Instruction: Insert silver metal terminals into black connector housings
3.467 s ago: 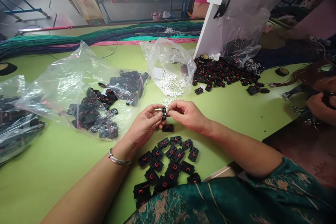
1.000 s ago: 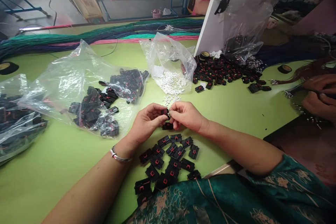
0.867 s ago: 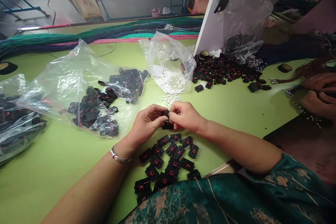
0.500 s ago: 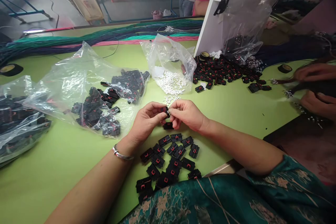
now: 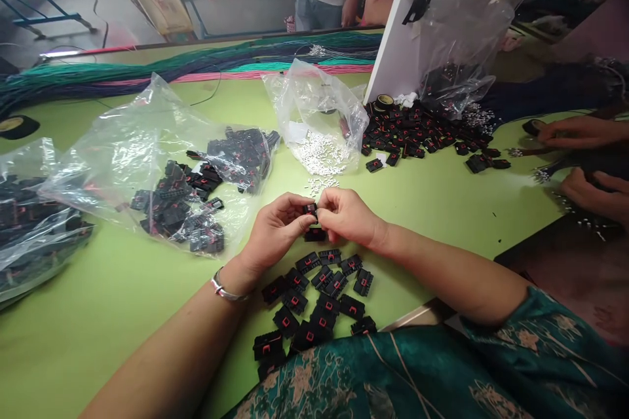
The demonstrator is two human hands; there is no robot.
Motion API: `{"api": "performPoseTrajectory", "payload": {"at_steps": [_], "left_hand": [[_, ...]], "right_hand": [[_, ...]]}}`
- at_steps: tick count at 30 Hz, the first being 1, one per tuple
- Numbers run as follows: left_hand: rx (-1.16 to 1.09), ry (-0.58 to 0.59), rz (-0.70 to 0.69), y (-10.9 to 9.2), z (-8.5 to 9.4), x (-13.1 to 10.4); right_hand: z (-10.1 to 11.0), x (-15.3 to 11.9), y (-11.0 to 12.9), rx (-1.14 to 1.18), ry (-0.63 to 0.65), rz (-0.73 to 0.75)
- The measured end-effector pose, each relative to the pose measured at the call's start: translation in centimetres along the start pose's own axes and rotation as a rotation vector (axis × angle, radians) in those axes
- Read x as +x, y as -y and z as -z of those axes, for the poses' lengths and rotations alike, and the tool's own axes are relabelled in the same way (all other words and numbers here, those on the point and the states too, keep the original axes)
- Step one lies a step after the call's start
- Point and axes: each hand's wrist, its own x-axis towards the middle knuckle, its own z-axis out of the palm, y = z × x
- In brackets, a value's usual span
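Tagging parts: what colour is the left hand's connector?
The connector is mainly black, best seen in the head view.

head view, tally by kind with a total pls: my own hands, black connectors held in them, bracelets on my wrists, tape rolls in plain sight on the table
Own hands, left hand and right hand: 2
Held black connector: 1
Bracelet: 1
Tape rolls: 3
Total: 7

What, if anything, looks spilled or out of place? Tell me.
Small white pieces lie loose on the green table, outside the clear bag holding more; that looks like a spill, though they may be set out deliberately.
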Motion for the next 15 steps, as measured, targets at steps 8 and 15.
{"api": "performPoseTrajectory", "payload": {"at_steps": [8,15], "left_hand": [[-0.072,0.011,0.016,-0.1,0.1,0.1],[-0.206,0.054,0.052,0.3,0.4,0.3]], "right_hand": [[0.7,-0.4,1.3,0.133,0.098,-0.056],[0.7,-0.5,1.1,0.303,0.111,-0.080]]}}
